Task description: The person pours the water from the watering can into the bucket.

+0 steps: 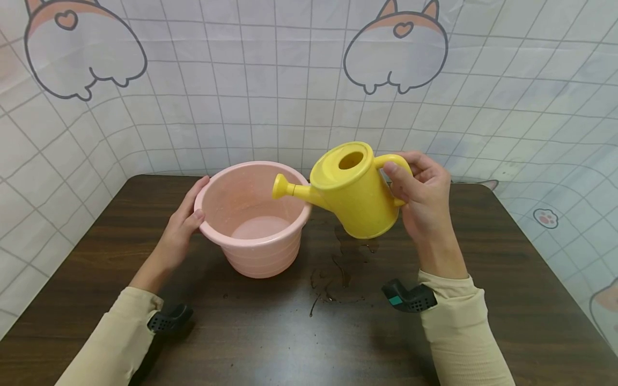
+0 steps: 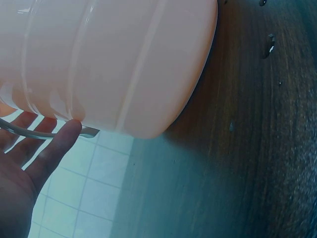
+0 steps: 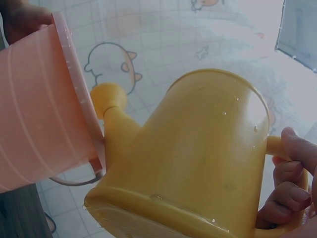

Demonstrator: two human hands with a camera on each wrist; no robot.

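A pink bucket (image 1: 260, 257) stands on the dark table, its mouth toward the head camera. My left hand (image 1: 181, 225) rests against its left side near the rim, fingers fairly straight. In the left wrist view, the thumb (image 2: 67, 136) touches the ribbed outer wall beside the grey handle (image 2: 29, 133). My right hand (image 1: 425, 193) grips the handle of a yellow watering can (image 1: 362, 198), holding it above the table. The can's spout reaches over the right rim of the bucket, its rose (image 1: 280, 186) above the opening. Water drops cling to the can in the right wrist view.
Spilled water (image 1: 333, 284) lies in streaks and drops on the dark wooden table (image 1: 270, 343), right of the bucket. A white grid-patterned curtain (image 1: 270, 96) with cartoon animals hangs behind and beside the table. A black wrist device (image 1: 410, 297) sits on each sleeve.
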